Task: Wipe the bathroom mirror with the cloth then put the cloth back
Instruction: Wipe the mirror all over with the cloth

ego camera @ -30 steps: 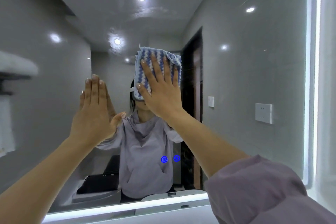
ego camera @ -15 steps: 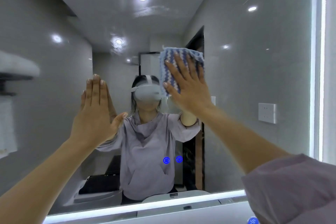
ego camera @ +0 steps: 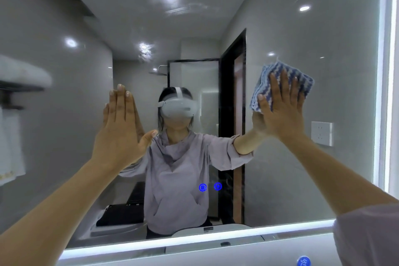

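Note:
A large bathroom mirror [ego camera: 280, 17] with a lit edge fills the view. A folded blue-and-white zigzag cloth [ego camera: 300, 79] is pressed flat against the glass at the right, under my right hand [ego camera: 280, 108], whose fingers are spread over it. My left hand [ego camera: 121, 127] rests flat on the glass left of centre, fingers together and pointing up, holding nothing. The mirror reflects a person in a grey hoodie with both arms raised.
Two blue touch icons [ego camera: 209, 187] glow on the glass low in the middle. The lit strip [ego camera: 194, 242] marks the mirror's bottom edge, another [ego camera: 386, 71] its right edge. A towel shelf [ego camera: 19, 77] and a wall socket [ego camera: 321, 133] appear in reflection.
My right hand has slid the cloth across the glass from the centre to the right side and slightly down. My left hand has stayed flat in the same place.

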{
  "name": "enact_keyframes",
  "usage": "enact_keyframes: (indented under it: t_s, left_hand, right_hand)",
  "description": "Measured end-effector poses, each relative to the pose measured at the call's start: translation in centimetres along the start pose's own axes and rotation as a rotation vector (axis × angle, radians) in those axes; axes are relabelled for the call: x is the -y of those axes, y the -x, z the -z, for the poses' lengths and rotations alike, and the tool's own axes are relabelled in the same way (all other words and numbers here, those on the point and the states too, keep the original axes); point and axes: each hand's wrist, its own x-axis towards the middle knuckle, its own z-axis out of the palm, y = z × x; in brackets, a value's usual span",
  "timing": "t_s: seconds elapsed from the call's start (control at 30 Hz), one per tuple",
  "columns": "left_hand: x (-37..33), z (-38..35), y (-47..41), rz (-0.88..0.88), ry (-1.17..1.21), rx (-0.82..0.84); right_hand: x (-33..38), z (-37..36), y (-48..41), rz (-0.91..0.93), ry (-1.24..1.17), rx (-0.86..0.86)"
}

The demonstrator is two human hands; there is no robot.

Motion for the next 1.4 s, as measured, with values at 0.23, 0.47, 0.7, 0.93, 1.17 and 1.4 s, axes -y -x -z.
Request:
enact_keyframes:
  t_s: [0.23, 0.47, 0.7, 0.93, 1.17, 1.4]
  left_hand:
    - [-0.3, 0.3, 0.1, -0.012, 0.024, -0.008]
    - [-0.5, 0.7, 0.2, 0.002, 0.012, -0.004]
    - [-0.7, 0.8, 0.2, 0.010, 0.004, 0.008]
    - [-0.6, 0.8, 0.2, 0.012, 0.005, 0.008]
    - [-0.6, 0.7, 0.2, 0.014, 0.014, 0.007]
    - [-0.4, 0.4, 0.2, 0.019, 0.024, 0.011]
  right_hand:
    - [1.7, -1.1, 0.3, -0.139, -0.049, -0.016]
    - [3.1, -1.1, 0.6, -0.169, -0.049, -0.020]
    - [7.4, 0.0, 1.8, -0.010, -0.059, -0.044]
    - [13.5, -0.4, 2.5, 0.163, -0.020, 0.030]
    - [18.3, -0.3, 3.8, 0.402, -0.054, 0.028]
    - [18.2, -0.7, 5.0, 0.523, -0.043, 0.057]
